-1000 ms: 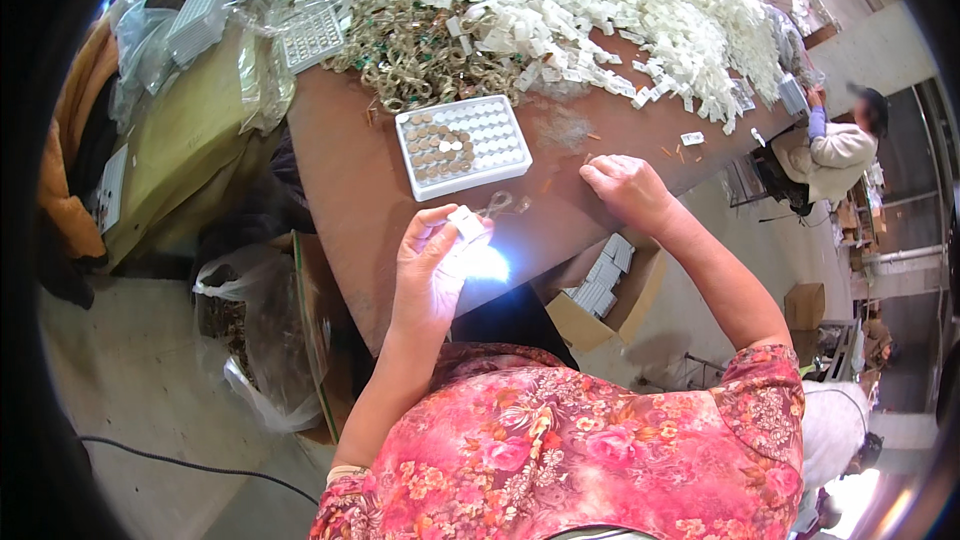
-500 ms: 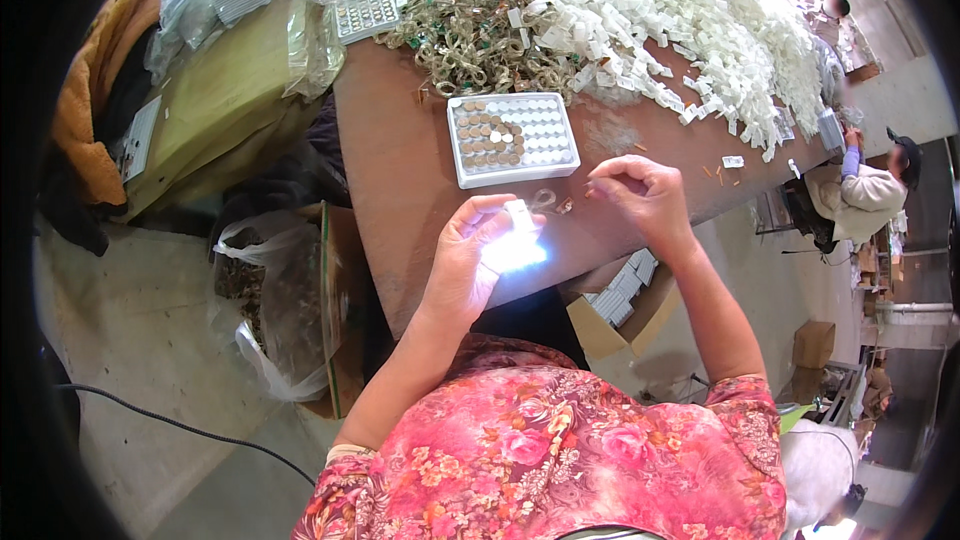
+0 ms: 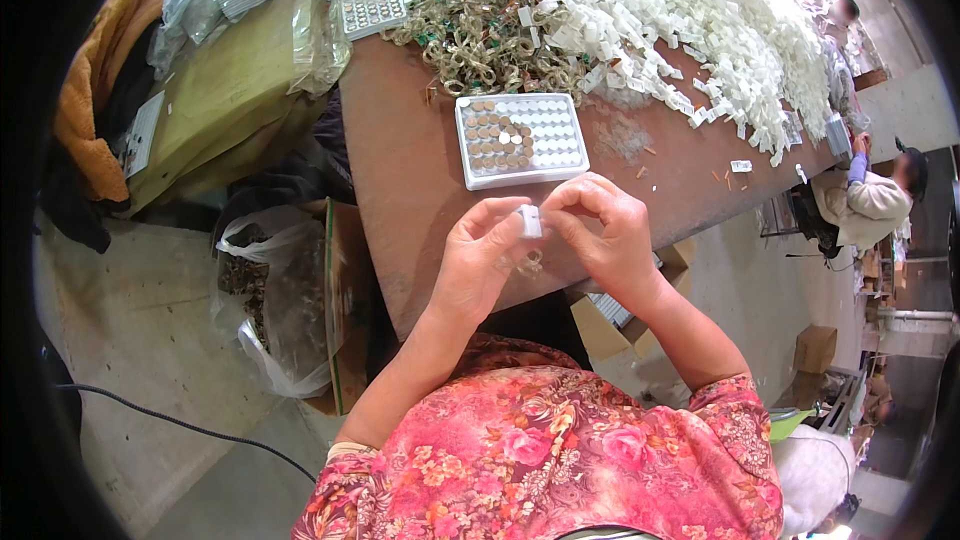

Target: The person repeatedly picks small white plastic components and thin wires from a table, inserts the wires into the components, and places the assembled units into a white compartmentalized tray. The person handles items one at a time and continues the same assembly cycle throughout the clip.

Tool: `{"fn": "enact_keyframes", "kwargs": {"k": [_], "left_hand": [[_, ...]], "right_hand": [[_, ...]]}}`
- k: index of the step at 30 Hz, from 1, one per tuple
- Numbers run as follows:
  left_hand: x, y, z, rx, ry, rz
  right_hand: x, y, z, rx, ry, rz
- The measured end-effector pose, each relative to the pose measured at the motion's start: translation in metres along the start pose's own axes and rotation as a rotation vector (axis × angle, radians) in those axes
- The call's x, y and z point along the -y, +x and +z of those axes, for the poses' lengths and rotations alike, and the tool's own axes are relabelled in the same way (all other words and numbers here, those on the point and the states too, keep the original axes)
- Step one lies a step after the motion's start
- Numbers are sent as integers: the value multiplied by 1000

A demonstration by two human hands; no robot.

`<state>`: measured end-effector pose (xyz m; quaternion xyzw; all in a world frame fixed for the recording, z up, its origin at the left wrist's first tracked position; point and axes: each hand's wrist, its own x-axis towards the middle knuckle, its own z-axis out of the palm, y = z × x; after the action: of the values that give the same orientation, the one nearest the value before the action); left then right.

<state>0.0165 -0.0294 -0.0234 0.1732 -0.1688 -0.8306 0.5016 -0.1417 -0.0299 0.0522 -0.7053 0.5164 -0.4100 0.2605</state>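
My left hand [image 3: 475,258] pinches a small white plastic case [image 3: 529,222] upright between thumb and fingers, just above the near edge of the table. At its right side is my right hand [image 3: 607,235], with thumb and forefinger pinched against the case's edge; whatever sits between those fingertips is too small to make out. A thin, clear coiled cord [image 3: 530,260] hangs below the case, between the hands. Just beyond them lies a white tray [image 3: 478,183] with rows of round slots; brown discs and a few white ones fill part of it.
A heap of white plastic cases [image 3: 650,30] and a tangle of coiled cords [image 3: 480,55] cover the table's far side. Below its near edge stands a cardboard box [image 3: 598,328]. On the floor at left is a clear plastic bag [image 3: 285,340]. A co-worker [image 3: 870,202] sits far right.
My right hand has come left and down to the case in my left hand. The bright white light at the case no longer shows. The coiled cord now hangs lower.
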Motion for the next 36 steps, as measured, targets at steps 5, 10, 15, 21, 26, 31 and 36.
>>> {"fn": "enact_keyframes", "kwargs": {"k": [5, 10, 15, 21, 26, 31, 36], "left_hand": [[1, -1, 1, -22, 19, 3], [0, -2, -1, -9, 95, -23], [1, -1, -1, 2, 81, -2], [1, -1, 1, -1, 75, 2], [-1, 0, 1, 9, 72, -31], [1, 0, 2, -38, 43, -10], [1, -1, 1, -44, 75, -36]], "right_hand": [[0, -8, 1, 7, -13, 63], [-3, -10, 3, -1, 105, 184], [-5, -11, 1, 18, 230, 309], [-8, -14, 5, -44, 451, 430], [-8, -16, 9, -77, 426, 384], [-3, -15, 8, -98, -67, -32], [1, -12, 6, -73, 29, 92]]}}
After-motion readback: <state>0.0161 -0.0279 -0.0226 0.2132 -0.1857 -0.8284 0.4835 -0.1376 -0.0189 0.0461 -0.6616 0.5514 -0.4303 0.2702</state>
